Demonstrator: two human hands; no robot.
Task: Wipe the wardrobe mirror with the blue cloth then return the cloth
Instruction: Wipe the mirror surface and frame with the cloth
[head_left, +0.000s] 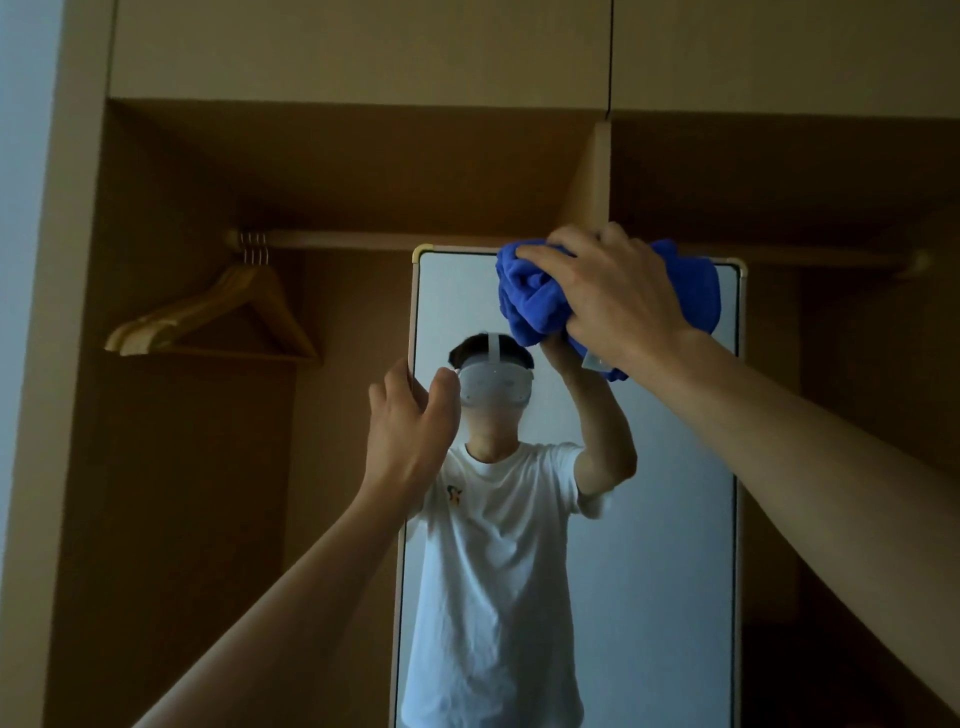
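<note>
A tall wardrobe mirror (670, 519) with a thin pale frame stands upright inside the open wooden wardrobe. My right hand (613, 291) grips a bunched blue cloth (535, 301) and presses it against the glass near the mirror's top edge, right of centre. My left hand (410, 421) holds the mirror's left edge, thumb on the front and fingers curled round the frame. The glass reflects a person in a white T-shirt with a raised arm.
Several wooden hangers (218, 317) hang from the rail (363, 240) in the left bay of the wardrobe. A vertical divider (592, 176) rises behind the mirror. Closed upper cupboard doors (358, 47) run across the top. The right bay is dark.
</note>
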